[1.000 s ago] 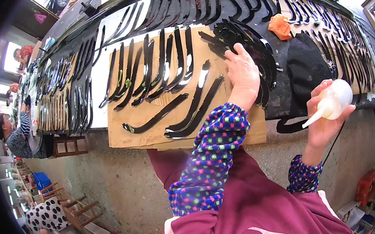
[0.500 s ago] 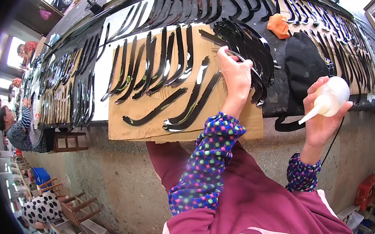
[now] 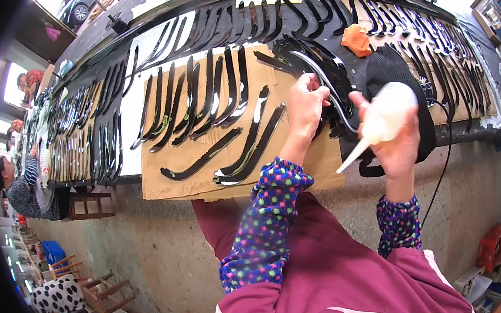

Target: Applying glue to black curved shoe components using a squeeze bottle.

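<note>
My left hand (image 3: 307, 106) is closed on a curved black plastic strip (image 3: 327, 85), whose glossy edge arcs over the pile and down to the right. Beneath and beyond it lies a heap of similar black strips (image 3: 288, 47). In my right hand (image 3: 399, 147) is a white squeeze bottle (image 3: 385, 115), tilted so its long thin nozzle points down and to the left. The nozzle tip is apart from the strip. On a brown cardboard sheet (image 3: 162, 159) left of my hands, several curved strips lie in a row, with a few more nearer to me.
An orange crumpled cloth (image 3: 355, 40) and a black mesh bag (image 3: 389, 71) rest on the dark table right of the heap. More strips cover the table at both sides and along the back. A person (image 3: 18, 184) works at the far left, near a wooden stool (image 3: 91, 205).
My right hand has brought the bottle leftward, closer to my left hand. The held strip now shows its long curved edge. The whole view has shifted slightly.
</note>
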Tool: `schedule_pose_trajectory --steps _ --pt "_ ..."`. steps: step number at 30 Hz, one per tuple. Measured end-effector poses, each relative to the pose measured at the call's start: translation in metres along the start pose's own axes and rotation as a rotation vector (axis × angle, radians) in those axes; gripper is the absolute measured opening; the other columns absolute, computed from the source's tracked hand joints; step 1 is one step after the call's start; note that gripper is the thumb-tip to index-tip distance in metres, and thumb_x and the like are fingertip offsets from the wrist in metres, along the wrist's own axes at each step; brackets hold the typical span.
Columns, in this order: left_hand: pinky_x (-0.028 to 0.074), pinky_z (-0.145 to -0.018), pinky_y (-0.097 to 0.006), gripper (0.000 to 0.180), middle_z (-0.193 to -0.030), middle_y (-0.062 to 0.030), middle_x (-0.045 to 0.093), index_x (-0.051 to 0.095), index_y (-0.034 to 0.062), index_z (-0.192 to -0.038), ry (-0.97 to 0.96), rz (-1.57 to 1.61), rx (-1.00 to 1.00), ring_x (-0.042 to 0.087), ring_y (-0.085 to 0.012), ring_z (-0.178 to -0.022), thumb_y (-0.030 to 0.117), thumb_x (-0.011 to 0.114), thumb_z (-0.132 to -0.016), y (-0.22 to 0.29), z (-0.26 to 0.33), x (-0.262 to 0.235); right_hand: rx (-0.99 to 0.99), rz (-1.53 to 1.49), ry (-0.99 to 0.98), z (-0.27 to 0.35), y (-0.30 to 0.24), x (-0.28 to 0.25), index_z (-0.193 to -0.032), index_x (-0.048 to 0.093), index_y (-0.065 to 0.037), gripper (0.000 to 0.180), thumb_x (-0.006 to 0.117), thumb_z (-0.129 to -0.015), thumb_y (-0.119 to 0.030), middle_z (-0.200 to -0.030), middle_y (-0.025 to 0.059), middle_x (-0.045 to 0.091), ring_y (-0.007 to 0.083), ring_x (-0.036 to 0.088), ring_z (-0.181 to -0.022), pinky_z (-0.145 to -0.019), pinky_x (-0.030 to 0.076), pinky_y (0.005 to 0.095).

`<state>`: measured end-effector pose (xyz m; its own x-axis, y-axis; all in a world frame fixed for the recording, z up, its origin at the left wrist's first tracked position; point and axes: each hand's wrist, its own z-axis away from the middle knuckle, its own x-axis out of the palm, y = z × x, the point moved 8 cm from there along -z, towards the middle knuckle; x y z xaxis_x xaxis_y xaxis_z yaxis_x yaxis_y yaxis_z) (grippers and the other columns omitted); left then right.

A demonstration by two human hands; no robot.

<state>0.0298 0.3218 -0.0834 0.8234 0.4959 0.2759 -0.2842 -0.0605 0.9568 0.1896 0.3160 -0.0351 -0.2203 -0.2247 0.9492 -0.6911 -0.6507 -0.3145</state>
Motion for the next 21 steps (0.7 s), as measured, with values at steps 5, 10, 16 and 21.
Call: schedule_pose_trajectory --steps 5,10,16,21 --pt "0.044 -0.051 -0.020 0.029 -0.073 -0.0048 0.056 0.053 -0.0036 -0.101 -0.110 -0.020 -0.022 0.052 -0.0089 -0.056 -0.004 0.046 -0.072 0.006 -0.006 -0.002 0.096 0.039 0.088 -0.021 0.026 -0.023 -0.124 0.031 0.000 0.067 0.061 -0.078 -0.039 -0.121 0.0317 0.039 0.0418 0.044 -0.111 -0.084 0.044 0.0498" --pt "0.043 -0.053 -0.022 0.039 -0.076 -0.0050 0.058 0.054 -0.0012 -0.110 -0.110 -0.456 0.015 0.050 -0.0082 -0.055 0.003 0.051 -0.072 0.012 -0.004 -0.017 0.075 -0.022 0.092 -0.036 0.026 -0.031 -0.123 0.034 -0.002 0.065 0.061 -0.078 -0.040 -0.118 0.0288 0.043 0.0428 0.044 -0.110 -0.084 0.044 0.0509" --pt "0.042 -0.050 -0.021 0.044 -0.076 -0.0039 0.058 0.052 -0.0026 -0.113 -0.060 -0.469 -0.123 0.050 -0.0079 -0.053 0.005 0.052 -0.070 0.032 0.010 -0.030 0.015 0.041 0.155 -0.050 0.019 -0.051 -0.119 0.039 -0.002 0.060 0.061 -0.078 -0.038 -0.116 0.0258 0.045 0.0427 0.044 -0.109 -0.085 0.042 0.0515" --pt "0.034 -0.042 -0.017 0.041 -0.077 -0.0044 0.058 0.052 -0.0032 -0.110 -0.105 -0.253 -0.137 0.042 -0.0047 -0.048 -0.001 0.046 -0.069 0.072 0.037 -0.047 0.007 0.090 0.126 -0.054 0.020 -0.048 -0.116 0.042 -0.003 0.053 0.061 -0.079 -0.036 -0.114 0.0243 0.047 0.0416 0.045 -0.108 -0.084 0.044 0.0500"
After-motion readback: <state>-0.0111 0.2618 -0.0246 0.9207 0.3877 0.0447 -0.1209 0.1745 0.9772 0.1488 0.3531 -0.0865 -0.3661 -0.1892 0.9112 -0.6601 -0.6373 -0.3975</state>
